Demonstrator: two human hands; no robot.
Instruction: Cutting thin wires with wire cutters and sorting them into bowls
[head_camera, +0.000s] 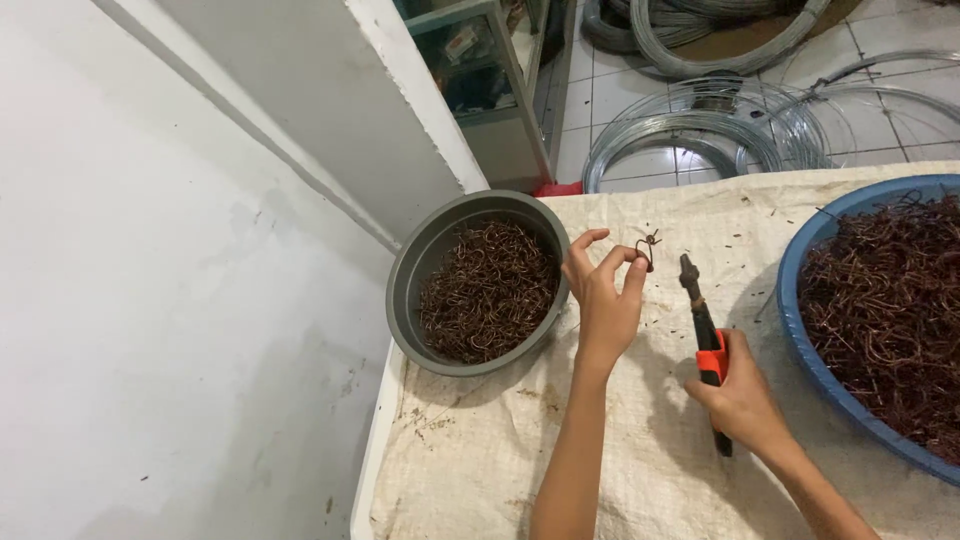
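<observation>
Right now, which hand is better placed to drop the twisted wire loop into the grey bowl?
Left. The left hand pinches the small twisted brown wire loop right beside the round grey plastic bowl. The right hand sits farther away, gripping the red-handled pliers.

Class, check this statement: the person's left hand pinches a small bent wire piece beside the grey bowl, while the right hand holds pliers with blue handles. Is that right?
Not quite. The head view shows the pliers in the right hand have red-orange and black handles, not blue; blue is the basin on the right. The rest stands: the left hand pinches a small bent wire piece beside the grey bowl.
</observation>
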